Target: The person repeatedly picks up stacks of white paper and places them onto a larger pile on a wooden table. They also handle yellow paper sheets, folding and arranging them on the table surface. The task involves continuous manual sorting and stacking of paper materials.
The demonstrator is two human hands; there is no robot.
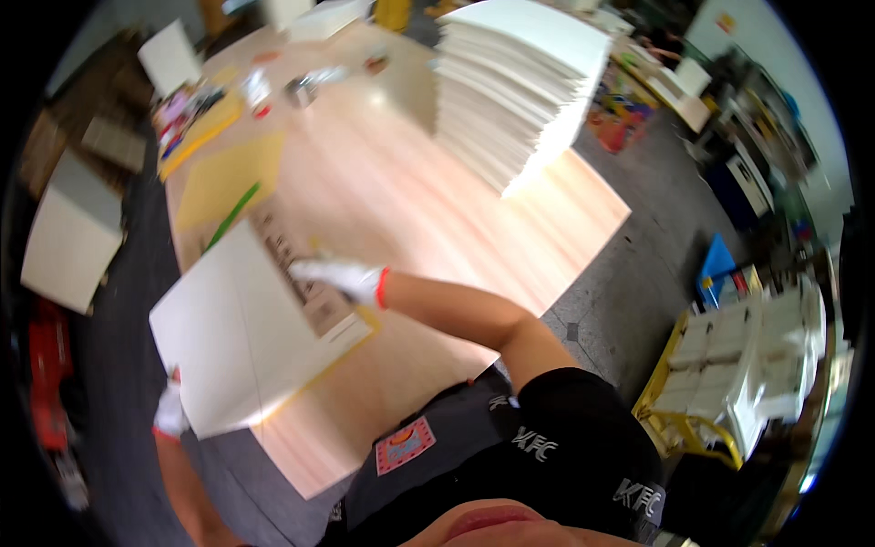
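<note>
A large white sheet of board [219, 319], with a faint line across it, lies at the left front of the table and sticks out past its edge. My left hand [170, 408], in a white glove with a red cuff, holds the sheet by its outer left edge; the fingers are partly hidden. Along the sheet's right side runs a brown strip with dark print [296, 278]. Over this strip my right hand [342, 276], gloved the same way, reaches with its fingers stretched out. A yellow edge shows under the sheet. Motion blurs the picture somewhat.
A tall stack of white boards [519, 87] stands at the table's far right. A green strip [232, 216] lies by a yellow sheet [228, 178] on the wooden table [365, 173]. A roll of tape [300, 89] sits farther back. A yellow-framed cart [702, 428] stands right.
</note>
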